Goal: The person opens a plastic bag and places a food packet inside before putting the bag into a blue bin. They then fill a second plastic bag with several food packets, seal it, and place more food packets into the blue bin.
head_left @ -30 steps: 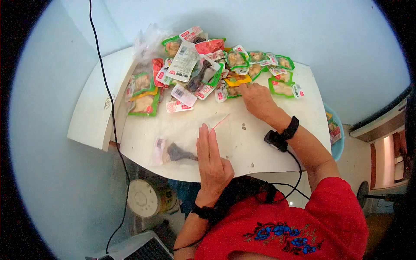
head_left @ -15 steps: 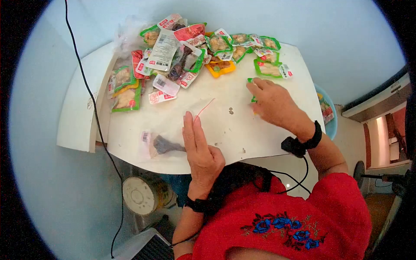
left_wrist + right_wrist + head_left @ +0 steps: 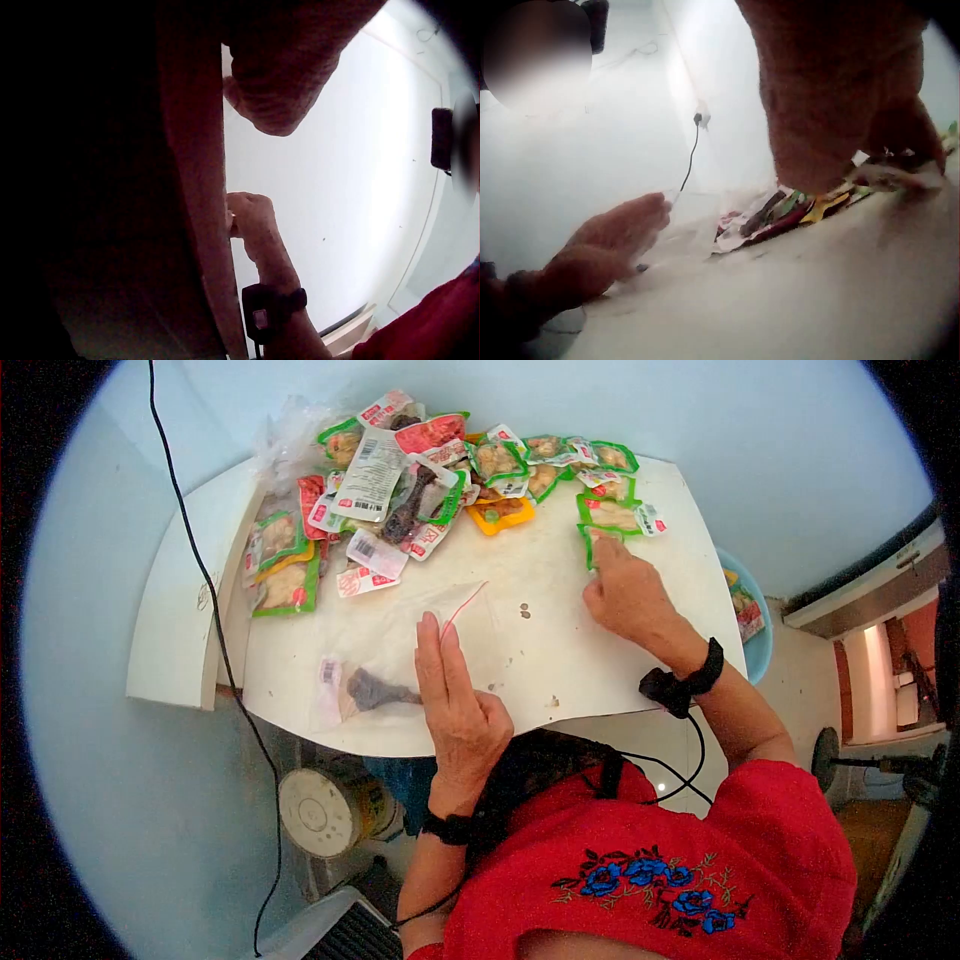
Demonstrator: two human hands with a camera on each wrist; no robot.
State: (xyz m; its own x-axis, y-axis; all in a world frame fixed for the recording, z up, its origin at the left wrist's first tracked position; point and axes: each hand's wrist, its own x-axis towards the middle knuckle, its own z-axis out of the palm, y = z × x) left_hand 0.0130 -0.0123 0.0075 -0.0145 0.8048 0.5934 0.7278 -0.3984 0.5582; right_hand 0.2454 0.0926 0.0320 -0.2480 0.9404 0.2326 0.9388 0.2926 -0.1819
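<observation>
- My right grip (image 3: 632,598) is over the right part of the tabletop (image 3: 560,655), its fingertips at a green-edged packet (image 3: 589,544). I cannot tell whether they pinch that packet or only press on it.
- The packet lies just beyond my right knuckles, ahead and a little to the left, close by the near side of a labelled packet (image 3: 608,513). My fingers cover part of it, so I cannot read its long axis.
- My left grip (image 3: 462,705) rests on the clear bag (image 3: 395,635), fingers straight and together, clamped on nothing that I can see.
- A drumstick (image 3: 372,688) shows through the film, left of my left grip. Its long axis runs roughly crosswise, thin end toward my left grip, thick end away.
- The bag's red strip (image 3: 467,603) slants away from me and rightward by my left fingertips.
- I judge the coming move turns on the packet's place: at my right fingertips, well apart from my left grip, with tabletop between. My right is clearly the nearer, so I'd leave the packet to it.
</observation>
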